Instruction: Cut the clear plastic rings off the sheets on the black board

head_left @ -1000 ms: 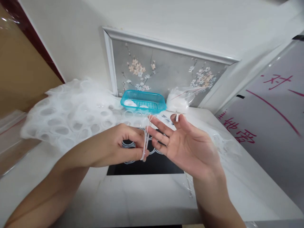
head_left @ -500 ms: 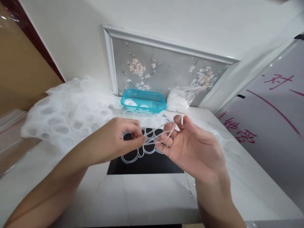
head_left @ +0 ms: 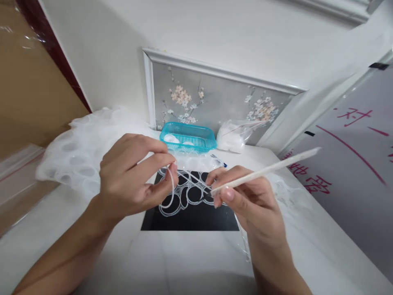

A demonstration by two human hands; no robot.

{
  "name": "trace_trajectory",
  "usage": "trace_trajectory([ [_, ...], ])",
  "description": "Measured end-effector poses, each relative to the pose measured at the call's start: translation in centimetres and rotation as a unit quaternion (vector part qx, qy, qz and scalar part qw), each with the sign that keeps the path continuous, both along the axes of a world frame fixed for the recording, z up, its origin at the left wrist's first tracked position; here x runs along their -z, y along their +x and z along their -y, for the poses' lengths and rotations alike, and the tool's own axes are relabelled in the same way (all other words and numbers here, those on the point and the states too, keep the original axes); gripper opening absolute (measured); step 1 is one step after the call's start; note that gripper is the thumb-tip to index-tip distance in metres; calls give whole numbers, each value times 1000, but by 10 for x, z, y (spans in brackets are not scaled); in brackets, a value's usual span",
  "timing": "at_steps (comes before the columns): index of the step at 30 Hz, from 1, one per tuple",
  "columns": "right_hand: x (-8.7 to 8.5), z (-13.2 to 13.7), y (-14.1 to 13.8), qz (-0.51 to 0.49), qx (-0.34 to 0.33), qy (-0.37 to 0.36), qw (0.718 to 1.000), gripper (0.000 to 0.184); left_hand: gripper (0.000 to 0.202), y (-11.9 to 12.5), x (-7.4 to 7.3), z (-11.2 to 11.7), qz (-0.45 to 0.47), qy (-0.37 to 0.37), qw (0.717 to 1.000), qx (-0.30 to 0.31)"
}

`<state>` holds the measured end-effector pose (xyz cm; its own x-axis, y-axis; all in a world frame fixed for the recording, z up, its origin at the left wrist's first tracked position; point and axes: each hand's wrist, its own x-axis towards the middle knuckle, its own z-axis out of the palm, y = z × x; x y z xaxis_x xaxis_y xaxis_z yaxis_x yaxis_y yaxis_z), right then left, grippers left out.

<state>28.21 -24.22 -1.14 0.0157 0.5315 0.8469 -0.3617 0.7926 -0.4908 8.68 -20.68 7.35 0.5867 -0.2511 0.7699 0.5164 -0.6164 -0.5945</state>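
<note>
My left hand (head_left: 135, 176) is closed in a pinch on a thin clear plastic ring (head_left: 170, 191), lifted a little above a black mat (head_left: 190, 215). My right hand (head_left: 245, 196) grips a slim white stick (head_left: 270, 168) like a pen, its tip pointing left toward the ring. A web of clear rings (head_left: 192, 192) lies on the black mat under both hands. The two hands are close together over the middle of the white table (head_left: 172, 262).
A teal plastic basket (head_left: 188, 137) with white pieces stands at the back by a flowered wall panel (head_left: 215, 100). Beside it lies a clear bag of white pieces (head_left: 231, 135). A big heap of punched white plastic sheet (head_left: 82, 143) fills the left. A board with red writing (head_left: 353, 155) stands right.
My right hand went from spread fingers tangled in the ring strand to gripping a white stick. My left hand lifted, still pinching a ring. The view shifted slightly downward.
</note>
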Motion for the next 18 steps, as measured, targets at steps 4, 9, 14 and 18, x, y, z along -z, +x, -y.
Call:
trace_trajectory([
  [4,-1,-2,-1,-5,12,15,1000,10,15,0,-1,-1,-25,30,999,29],
  [9,0,-2,-1,2,23,5,1000,11,14,0,-1,3,-46,15,999,11],
  [14,1,-7,-6,35,-68,-23,997,11,16,1,0,4,-69,-12,997,23],
  [18,2,-11,-16,75,-161,-47,983,8,8,4,-1,-1,-100,-73,992,-22],
])
